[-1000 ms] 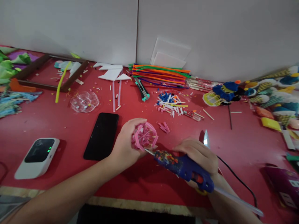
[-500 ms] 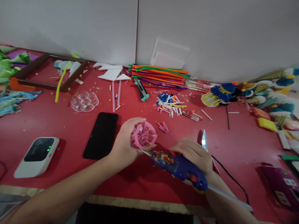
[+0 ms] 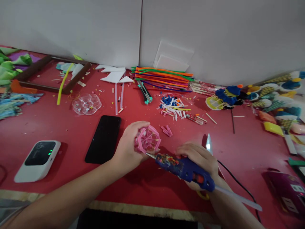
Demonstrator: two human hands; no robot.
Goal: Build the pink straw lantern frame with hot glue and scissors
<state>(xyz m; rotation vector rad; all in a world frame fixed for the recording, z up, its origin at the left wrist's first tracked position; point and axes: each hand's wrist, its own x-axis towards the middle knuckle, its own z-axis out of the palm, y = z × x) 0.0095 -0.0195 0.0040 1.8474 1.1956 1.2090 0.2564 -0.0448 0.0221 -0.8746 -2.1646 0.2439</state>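
A grey wall [image 3: 95, 35] backs the red bench [image 3: 147, 194]; the phone [image 3: 103, 139] lies flat on it, and the pink cage [image 3: 148, 140] is held up just right of the phone, its round, ribbed mouth facing the camera; the left hand [image 3: 130, 144] is nearer to it, fingers curled round its phone side and spread only as wide as the cage; the right hand [image 3: 201, 162], farther right of the phone, has its fingers wrapped about the glue gun [image 3: 183, 168], how firmly I cannot tell; the gun's long axis slants up-left, back towards the phone, so that its nozzle [image 3: 151, 156] ends at the cage's near rim, touching or just short, I cannot tell which; loose pink sticks [image 3: 167, 130] lie farther right of the phone than the cage.
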